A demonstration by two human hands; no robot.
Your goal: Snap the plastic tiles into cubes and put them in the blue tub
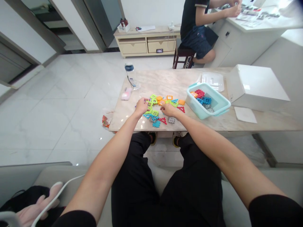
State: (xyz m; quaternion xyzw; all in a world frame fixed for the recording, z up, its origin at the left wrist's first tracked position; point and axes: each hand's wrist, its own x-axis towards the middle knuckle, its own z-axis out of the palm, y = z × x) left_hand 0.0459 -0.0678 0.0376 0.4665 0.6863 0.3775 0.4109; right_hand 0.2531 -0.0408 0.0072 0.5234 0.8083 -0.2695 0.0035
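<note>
The plastic pieces [155,113] lie by the table's [115,122] near edge, left of its middle, their spread longest left to right, along that edge. The left hand [142,106] and right hand [168,109] bend 2 sets of fingers among them; whether either grips, I cannot tell. A tub [195,108] stands rightward.
</note>
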